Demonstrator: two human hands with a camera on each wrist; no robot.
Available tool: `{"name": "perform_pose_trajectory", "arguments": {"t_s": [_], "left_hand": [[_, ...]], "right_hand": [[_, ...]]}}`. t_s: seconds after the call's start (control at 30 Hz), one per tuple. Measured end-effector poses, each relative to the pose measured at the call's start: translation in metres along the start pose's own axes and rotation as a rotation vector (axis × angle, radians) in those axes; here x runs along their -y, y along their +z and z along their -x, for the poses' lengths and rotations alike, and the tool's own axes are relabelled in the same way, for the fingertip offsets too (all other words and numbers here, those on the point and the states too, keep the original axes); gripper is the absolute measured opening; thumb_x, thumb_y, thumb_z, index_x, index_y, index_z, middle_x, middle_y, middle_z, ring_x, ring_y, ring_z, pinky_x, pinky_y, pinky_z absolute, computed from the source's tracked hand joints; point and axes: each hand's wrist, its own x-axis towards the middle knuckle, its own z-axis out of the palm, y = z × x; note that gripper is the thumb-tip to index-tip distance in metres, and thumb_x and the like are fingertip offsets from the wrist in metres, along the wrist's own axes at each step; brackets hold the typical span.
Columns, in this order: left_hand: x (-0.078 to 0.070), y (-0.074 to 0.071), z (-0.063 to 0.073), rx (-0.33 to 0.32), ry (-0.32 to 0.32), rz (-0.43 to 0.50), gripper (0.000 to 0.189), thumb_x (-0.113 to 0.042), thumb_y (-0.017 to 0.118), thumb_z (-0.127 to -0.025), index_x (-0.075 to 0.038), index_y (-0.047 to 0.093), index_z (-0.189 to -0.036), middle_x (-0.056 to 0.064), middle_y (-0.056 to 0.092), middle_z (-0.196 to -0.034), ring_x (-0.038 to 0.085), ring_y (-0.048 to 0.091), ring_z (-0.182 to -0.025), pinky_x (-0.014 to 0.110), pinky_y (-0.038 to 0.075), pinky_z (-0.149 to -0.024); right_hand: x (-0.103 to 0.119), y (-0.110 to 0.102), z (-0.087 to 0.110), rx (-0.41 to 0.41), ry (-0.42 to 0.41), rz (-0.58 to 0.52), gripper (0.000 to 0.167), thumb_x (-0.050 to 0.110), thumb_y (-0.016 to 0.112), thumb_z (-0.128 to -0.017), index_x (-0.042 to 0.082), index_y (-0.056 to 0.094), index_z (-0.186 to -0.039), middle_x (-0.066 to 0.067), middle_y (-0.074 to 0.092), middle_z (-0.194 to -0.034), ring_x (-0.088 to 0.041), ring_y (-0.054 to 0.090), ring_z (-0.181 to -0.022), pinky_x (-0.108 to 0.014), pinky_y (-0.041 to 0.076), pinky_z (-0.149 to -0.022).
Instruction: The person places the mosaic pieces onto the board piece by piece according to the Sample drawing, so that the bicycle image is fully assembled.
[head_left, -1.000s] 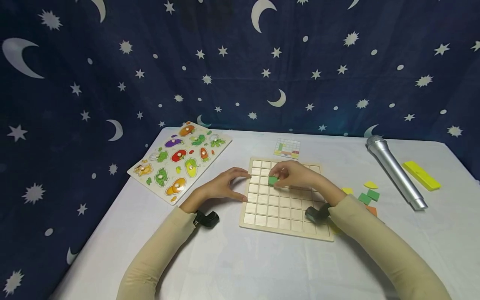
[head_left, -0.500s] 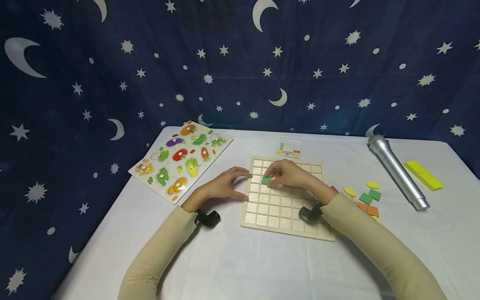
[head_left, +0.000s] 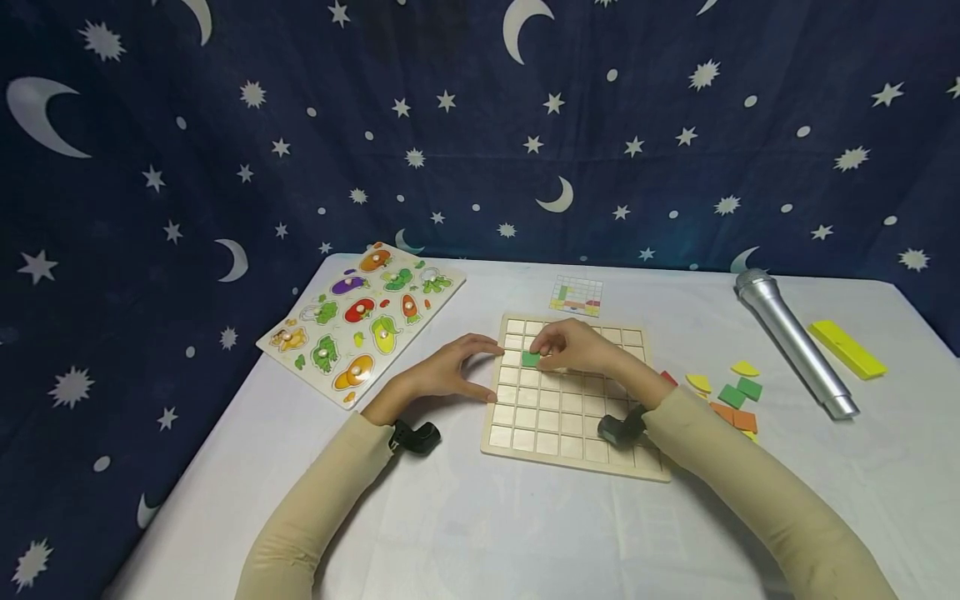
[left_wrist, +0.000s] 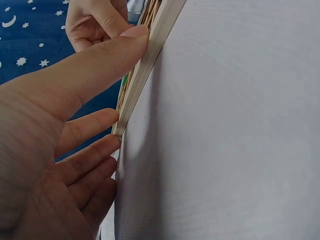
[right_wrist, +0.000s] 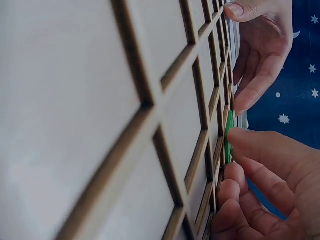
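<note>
near the left edge of a gridded wooden board (head_left: 525,417), a green tile (head_left: 529,359) is pinched by the right hand (head_left: 577,347) (fully seated or not, one cannot tell); the left hand (head_left: 444,368), spread, touches that edge. a puzzle board (head_left: 339,332) holds vegetable pieces (head_left: 360,310).

Plain green on the held tile (head_left: 530,359). Pale wood on the grid board (head_left: 546,419), squared by darker lines. Green, yellow, orange and red among the loose pieces (head_left: 731,396). Multicoloured vegetables on the cream puzzle board (head_left: 344,335); silver on the microphone (head_left: 797,348), yellow on the block (head_left: 847,350), beige on the sleeves (head_left: 315,492), white on the surface (head_left: 465,537). Navy with pale moons and stars on the cloth (head_left: 450,179).
</note>
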Motion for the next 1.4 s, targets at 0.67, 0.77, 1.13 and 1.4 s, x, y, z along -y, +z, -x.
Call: {"name": "perform_pose_trajectory", "arguments": {"t_s": [0.67,0.77,1.13,1.4], "left_hand": [[-0.004,0.0,0.0,0.006,-0.004,0.015,0.07,-0.017,0.085,-0.075,-0.001,0.054,-0.135,0.019,0.046,-0.141,0.033,0.039,-0.136,0.046,0.028,-0.115],[-0.003,0.001,-0.001,0.007,-0.004,0.016,0.07,-0.016,0.086,-0.075,-0.001,0.054,-0.135,0.019,0.046,-0.141,0.033,0.039,-0.136,0.046,0.028,-0.115],[-0.003,0.0,-0.001,0.008,-0.008,0.021,0.07,-0.016,0.085,-0.076,0.0,0.054,-0.136,0.019,0.046,-0.141,0.034,0.039,-0.136,0.047,0.027,-0.116],[-0.003,0.0,0.002,0.005,-0.021,0.024,0.071,-0.017,0.085,-0.076,-0.001,0.053,-0.136,0.019,0.045,-0.142,0.034,0.038,-0.136,0.048,0.028,-0.115]], "right_hand": [[-0.001,-0.001,0.003,-0.026,0.031,-0.036,0.024,0.003,0.076,-0.081,-0.006,0.07,-0.102,-0.003,0.062,-0.08,-0.014,0.048,-0.068,-0.02,0.041,-0.06],[-0.003,-0.002,0.005,-0.025,0.025,-0.063,0.025,0.003,0.076,-0.082,-0.006,0.07,-0.103,-0.004,0.063,-0.082,-0.015,0.049,-0.07,-0.02,0.042,-0.062],[-0.008,-0.008,0.013,-0.019,-0.014,-0.108,0.026,0.002,0.076,-0.081,-0.008,0.068,-0.104,-0.008,0.066,-0.086,-0.016,0.057,-0.077,-0.021,0.048,-0.068],[-0.007,-0.014,0.023,-0.017,0.007,-0.085,0.026,0.007,0.075,-0.084,-0.005,0.069,-0.107,-0.008,0.068,-0.091,-0.017,0.059,-0.082,-0.023,0.05,-0.073]]}}
